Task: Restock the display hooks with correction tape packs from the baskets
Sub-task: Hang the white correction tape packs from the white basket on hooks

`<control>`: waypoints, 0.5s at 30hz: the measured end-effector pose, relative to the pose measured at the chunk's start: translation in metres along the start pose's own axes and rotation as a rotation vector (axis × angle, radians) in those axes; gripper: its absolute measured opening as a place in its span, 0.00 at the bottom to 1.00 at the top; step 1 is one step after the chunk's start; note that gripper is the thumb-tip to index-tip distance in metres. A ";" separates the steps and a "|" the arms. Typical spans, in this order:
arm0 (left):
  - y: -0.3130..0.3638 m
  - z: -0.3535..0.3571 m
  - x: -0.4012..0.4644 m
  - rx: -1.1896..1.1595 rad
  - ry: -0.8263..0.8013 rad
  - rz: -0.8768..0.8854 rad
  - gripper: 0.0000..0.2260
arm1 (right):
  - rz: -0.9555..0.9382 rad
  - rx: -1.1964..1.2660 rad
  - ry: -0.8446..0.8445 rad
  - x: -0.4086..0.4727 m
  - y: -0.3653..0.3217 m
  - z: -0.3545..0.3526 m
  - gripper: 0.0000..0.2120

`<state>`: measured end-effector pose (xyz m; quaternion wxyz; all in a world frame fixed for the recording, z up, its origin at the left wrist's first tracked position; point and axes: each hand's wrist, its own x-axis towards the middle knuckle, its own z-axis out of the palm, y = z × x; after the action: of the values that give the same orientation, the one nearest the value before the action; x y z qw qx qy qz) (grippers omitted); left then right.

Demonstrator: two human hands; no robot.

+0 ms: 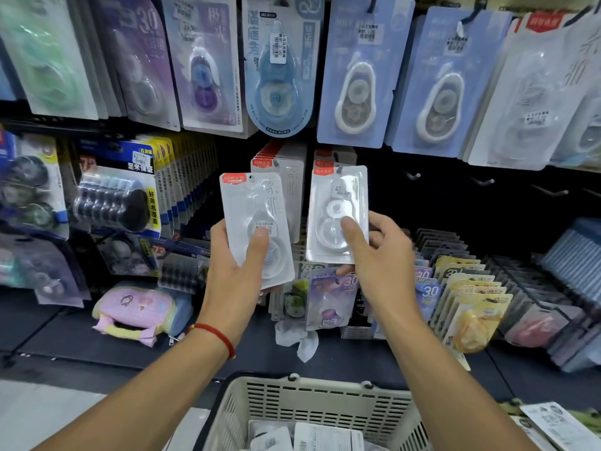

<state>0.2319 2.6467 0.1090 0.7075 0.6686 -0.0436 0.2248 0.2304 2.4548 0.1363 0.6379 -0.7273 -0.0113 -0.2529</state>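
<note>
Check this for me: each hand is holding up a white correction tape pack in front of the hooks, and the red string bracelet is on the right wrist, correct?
Not quite. In the head view the red string bracelet is on the left wrist. The rest holds: the left hand grips one white correction tape pack, and the right hand grips another pack.

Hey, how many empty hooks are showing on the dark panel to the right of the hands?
4 empty hooks in a row: nearest the hands, next, third, and one cut off at the frame's right edge. Others may be hidden behind hanging packs.
</note>
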 end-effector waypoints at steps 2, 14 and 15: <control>0.000 0.001 -0.001 -0.004 -0.012 0.001 0.12 | 0.100 -0.167 -0.062 0.005 0.008 -0.001 0.26; -0.011 0.014 -0.004 -0.091 -0.152 -0.092 0.29 | 0.047 -0.090 -0.307 -0.015 0.021 0.017 0.08; -0.012 0.014 -0.003 -0.095 -0.155 -0.100 0.27 | 0.043 -0.073 -0.263 -0.014 0.020 0.016 0.08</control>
<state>0.2365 2.6324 0.0983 0.7433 0.6510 -0.0754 0.1344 0.2307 2.4707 0.1115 0.6094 -0.7770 -0.0699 -0.1418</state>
